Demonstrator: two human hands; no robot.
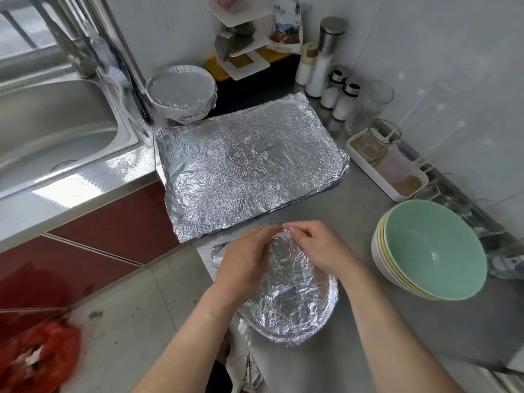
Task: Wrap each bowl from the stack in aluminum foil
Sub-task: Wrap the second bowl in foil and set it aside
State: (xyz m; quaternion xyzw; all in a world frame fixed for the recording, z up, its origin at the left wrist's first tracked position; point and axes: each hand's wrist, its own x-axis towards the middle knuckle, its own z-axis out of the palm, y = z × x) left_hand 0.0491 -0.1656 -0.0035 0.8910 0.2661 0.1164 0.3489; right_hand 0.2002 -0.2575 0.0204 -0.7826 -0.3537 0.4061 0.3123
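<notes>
A bowl covered in crinkled aluminum foil (292, 304) sits on the steel counter near the front edge. My left hand (246, 256) lies over its left far rim, fingers curved onto the foil. My right hand (314, 245) pinches the foil at the far rim, fingertips meeting those of the left hand. To the right stands a stack of unwrapped bowls (428, 251), the top one green inside. A bowl wrapped in foil (181, 92) stands at the back, beside the sink.
A large foil-covered tray (249, 163) fills the counter's middle. The steel sink (54, 129) is at the left. Shakers and jars (334, 83) line the back wall; a white tray with glasses (388, 163) sits at the right. A red cloth (37, 355) lies low left.
</notes>
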